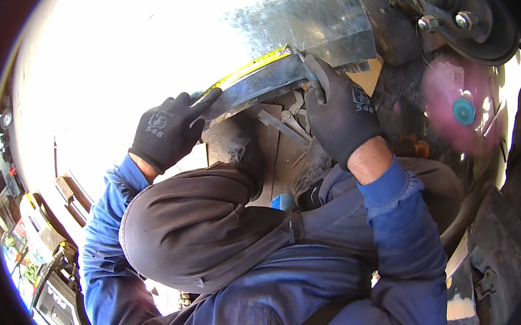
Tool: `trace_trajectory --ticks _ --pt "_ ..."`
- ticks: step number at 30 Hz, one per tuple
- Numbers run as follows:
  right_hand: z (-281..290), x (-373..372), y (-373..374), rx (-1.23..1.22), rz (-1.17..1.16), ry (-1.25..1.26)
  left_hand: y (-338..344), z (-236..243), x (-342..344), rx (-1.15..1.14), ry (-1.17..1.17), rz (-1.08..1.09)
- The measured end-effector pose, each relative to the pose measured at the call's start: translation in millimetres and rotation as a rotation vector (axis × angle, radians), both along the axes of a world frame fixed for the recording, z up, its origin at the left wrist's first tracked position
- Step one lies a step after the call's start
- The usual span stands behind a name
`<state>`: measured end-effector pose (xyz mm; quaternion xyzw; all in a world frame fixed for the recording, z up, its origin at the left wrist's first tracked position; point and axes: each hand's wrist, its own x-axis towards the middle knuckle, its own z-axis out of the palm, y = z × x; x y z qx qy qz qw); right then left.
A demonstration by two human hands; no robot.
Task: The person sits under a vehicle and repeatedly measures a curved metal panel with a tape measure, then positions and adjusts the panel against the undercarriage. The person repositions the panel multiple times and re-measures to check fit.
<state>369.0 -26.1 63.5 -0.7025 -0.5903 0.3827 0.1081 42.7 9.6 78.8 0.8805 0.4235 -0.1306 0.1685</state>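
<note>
The relation that counts here is between the tool's tip and the hooked end of the yellow tape measure [249,67], which lies along the curved sheet metal [335,45], its long axis rising from lower left to upper right and following the bend of the flange. The left hand [165,122] is at the tape's lower end, its index finger stretched out onto the yellow blade and the other fingers partly curled; whether the thumb closes on the tape or the metal edge beneath, I cannot tell. The right hand [340,107] pinches a slim tool [304,63] between thumb and fingers, the tip pointing up and left, just beside the hook (whether the two touch is too small to judge). So the right hand is the nearer to the hook, which lies up and to its left, while the left hand is well apart from it, at the other end of the visible blade. Any stroke of the tool would, I judge, depend on the left finger keeping the tape aligned with that curve.
</note>
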Motion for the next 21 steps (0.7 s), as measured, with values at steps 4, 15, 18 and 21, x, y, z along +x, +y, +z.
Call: trace_trajectory --ticks 4,15,18,21 --pt "6.2 -2.4 6.5 -0.068 0.026 -0.033 0.3 1.5 1.0 -0.004 -0.022 0.005" --pt "16.7 -20.4 14.5 -0.039 0.164 -0.342 0.2 -2.1 -2.9 0.005 -0.035 0.002" --pt "26.7 -14.1 24.1 -0.139 0.243 -0.327 -0.1 -1.4 -2.7 -0.018 -0.009 0.025" --pt "41.4 7.2 17.6 -0.417 0.455 -0.375 -0.4 -2.0 -2.9 -0.011 -0.015 0.024"
